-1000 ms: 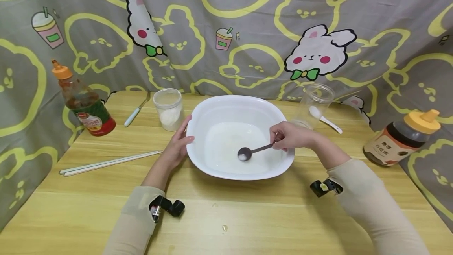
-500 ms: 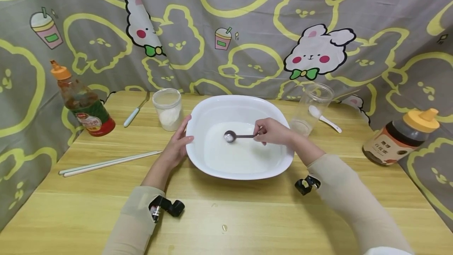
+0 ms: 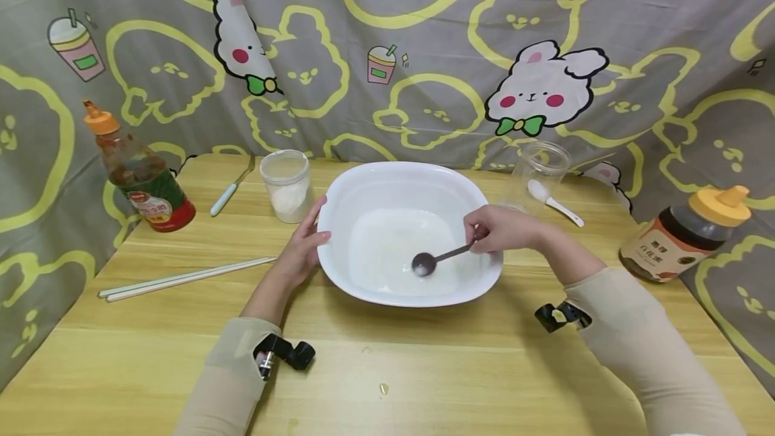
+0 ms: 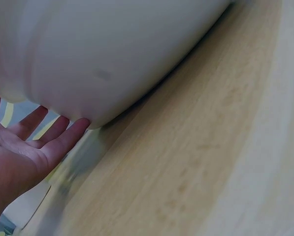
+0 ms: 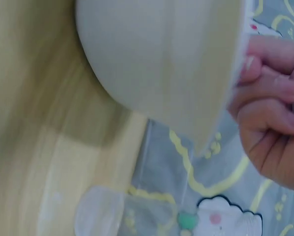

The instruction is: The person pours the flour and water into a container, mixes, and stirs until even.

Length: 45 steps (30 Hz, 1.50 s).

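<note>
A white oval basin (image 3: 402, 187) sits on the wooden table and holds a pale, milky liquid (image 3: 387, 247). My right hand (image 3: 505, 229) pinches the handle of a dark brown measuring spoon (image 3: 424, 264), whose round bowl is at the liquid near the basin's front. In the right wrist view the curled fingers (image 5: 272, 88) show beyond the basin's rim; the spoon is hidden there. Against the basin's left side rests my left hand (image 3: 301, 251), thumb near the rim. Its fingers (image 4: 63, 142) are nearly straight in the left wrist view, tips touching the outer wall.
Left of the basin stand a jar of white powder (image 3: 289, 197) and a red sauce bottle (image 3: 148, 184), with a blue-handled knife (image 3: 225, 199) and chopsticks (image 3: 188, 278). At right are a clear jar (image 3: 533, 173), a white spoon (image 3: 563, 211) and a yellow-capped bottle (image 3: 684, 234).
The measuring spoon went left and back across the liquid with my right hand, then came right and toward the front again. My left hand has stayed on the basin.
</note>
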Each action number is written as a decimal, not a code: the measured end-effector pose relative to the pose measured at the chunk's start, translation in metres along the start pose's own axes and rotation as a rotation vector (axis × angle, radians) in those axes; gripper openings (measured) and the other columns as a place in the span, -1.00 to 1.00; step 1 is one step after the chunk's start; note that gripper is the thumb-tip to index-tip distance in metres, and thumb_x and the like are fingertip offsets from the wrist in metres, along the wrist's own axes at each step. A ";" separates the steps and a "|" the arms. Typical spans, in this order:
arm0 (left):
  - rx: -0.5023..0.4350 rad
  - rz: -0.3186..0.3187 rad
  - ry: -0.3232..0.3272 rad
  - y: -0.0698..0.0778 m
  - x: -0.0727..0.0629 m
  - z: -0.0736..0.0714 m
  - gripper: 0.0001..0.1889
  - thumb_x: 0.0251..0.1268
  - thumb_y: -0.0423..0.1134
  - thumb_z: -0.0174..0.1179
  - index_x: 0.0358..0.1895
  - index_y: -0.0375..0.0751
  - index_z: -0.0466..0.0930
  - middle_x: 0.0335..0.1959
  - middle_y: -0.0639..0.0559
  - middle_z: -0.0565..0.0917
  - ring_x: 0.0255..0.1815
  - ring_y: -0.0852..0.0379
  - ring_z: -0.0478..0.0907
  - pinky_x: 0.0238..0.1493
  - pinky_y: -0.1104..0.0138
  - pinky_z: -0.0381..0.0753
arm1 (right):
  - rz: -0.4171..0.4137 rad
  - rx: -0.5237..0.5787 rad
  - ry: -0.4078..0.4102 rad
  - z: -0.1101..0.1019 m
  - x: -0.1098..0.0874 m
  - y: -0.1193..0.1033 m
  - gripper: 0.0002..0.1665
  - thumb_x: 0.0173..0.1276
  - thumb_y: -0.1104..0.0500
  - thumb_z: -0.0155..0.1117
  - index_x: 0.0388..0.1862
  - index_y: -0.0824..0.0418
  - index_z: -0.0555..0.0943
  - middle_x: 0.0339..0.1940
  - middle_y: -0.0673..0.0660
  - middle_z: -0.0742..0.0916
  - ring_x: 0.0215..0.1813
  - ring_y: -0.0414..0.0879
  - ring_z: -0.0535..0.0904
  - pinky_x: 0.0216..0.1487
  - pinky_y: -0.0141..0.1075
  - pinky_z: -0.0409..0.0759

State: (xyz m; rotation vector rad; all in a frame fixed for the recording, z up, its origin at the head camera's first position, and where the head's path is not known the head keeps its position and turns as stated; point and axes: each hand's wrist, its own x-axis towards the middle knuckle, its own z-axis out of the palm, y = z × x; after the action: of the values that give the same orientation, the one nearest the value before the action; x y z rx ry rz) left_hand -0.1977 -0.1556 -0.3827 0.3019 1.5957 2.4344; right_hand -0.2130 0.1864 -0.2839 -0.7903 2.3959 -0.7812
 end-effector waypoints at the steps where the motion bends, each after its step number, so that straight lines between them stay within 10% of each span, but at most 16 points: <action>1: -0.001 0.001 -0.003 0.000 0.000 0.000 -0.24 0.04 -0.42 -0.06 0.35 0.05 -0.13 0.25 -0.26 0.04 0.03 -0.13 0.28 -0.14 0.17 0.47 | 0.015 -0.024 0.028 -0.003 -0.001 0.001 -0.91 0.02 0.41 0.13 -0.55 0.25 0.45 -0.69 0.09 0.55 -0.67 -0.14 0.39 -0.64 -0.35 0.39; 12: -0.009 0.006 -0.010 -0.001 0.001 0.000 -0.23 0.03 -0.41 -0.04 0.35 0.05 -0.13 0.25 -0.26 0.04 0.08 -0.20 0.22 -0.11 0.15 0.44 | 0.021 0.029 0.213 0.015 0.035 -0.001 -0.96 0.11 0.34 0.13 -0.46 0.31 0.46 -0.76 0.08 0.52 -0.64 -0.02 0.41 -0.60 -0.38 0.28; 26: -0.002 0.011 -0.009 -0.001 0.001 -0.001 -0.23 0.03 -0.39 -0.03 0.35 0.05 -0.12 0.25 -0.26 0.04 0.03 -0.14 0.29 -0.18 0.18 0.49 | -0.072 0.062 -0.025 0.018 0.014 -0.003 -0.93 0.06 0.36 0.15 -0.52 0.23 0.47 -0.76 0.04 0.49 -0.66 -0.13 0.38 -0.58 -0.40 0.31; 38: -0.003 0.010 -0.010 0.000 0.000 -0.001 -0.24 0.04 -0.40 -0.06 0.35 0.06 -0.13 0.27 -0.20 0.03 0.12 -0.23 0.16 -0.08 0.11 0.42 | 0.117 -0.139 0.212 -0.004 0.016 0.005 -0.96 0.08 0.35 0.14 -0.50 0.29 0.46 -0.67 0.10 0.55 -0.65 -0.13 0.40 -0.61 -0.33 0.37; 45: 0.012 0.013 -0.010 -0.001 0.001 -0.001 -0.25 0.04 -0.40 -0.06 0.35 0.06 -0.13 0.27 -0.20 0.04 0.12 -0.22 0.17 -0.05 0.05 0.37 | -0.010 -0.083 0.307 0.017 0.052 0.001 -0.96 0.09 0.36 0.12 -0.48 0.29 0.44 -0.68 0.12 0.57 -0.66 -0.14 0.42 -0.63 -0.35 0.37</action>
State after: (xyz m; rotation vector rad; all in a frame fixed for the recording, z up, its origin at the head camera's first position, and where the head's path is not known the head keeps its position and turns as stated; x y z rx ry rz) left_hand -0.1984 -0.1556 -0.3835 0.3268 1.6094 2.4298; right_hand -0.2401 0.1469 -0.3113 -0.7616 2.7136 -0.8650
